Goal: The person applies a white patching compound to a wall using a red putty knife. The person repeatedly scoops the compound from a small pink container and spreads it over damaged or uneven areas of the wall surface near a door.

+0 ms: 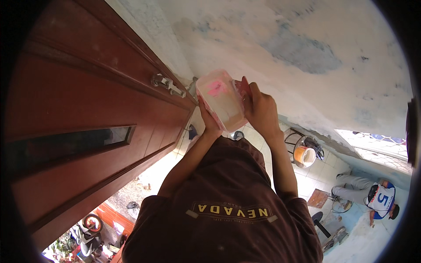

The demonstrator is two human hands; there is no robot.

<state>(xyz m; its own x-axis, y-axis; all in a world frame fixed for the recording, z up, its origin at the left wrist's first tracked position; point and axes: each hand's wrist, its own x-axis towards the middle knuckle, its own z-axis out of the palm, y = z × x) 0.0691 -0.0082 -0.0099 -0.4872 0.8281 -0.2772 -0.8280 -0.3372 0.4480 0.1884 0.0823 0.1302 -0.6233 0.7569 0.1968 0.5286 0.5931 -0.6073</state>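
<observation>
My left hand [210, 119] is wrapped around the left side of a clear rectangular plastic tub [230, 115], which is tilted in front of my chest. Inside, toward its far end, lies a smear of pink paste [215, 88], and a pale film coats the walls. In my right hand [262, 109], a flat dark-red scraper [244, 86] is gripped at the tub's right rim. Whitish paste shows along the scraper's edge; my fingers cover the rest of it.
A brown wooden door [87, 101] with a metal handle [169, 85] stands close on the left. Ahead rises a patchy plastered wall [302, 52]. At right, a stool [291, 142] bears an orange-and-white bucket [304, 156]; farther off is another person [377, 197]. A motorcycle [90, 232] stands outside.
</observation>
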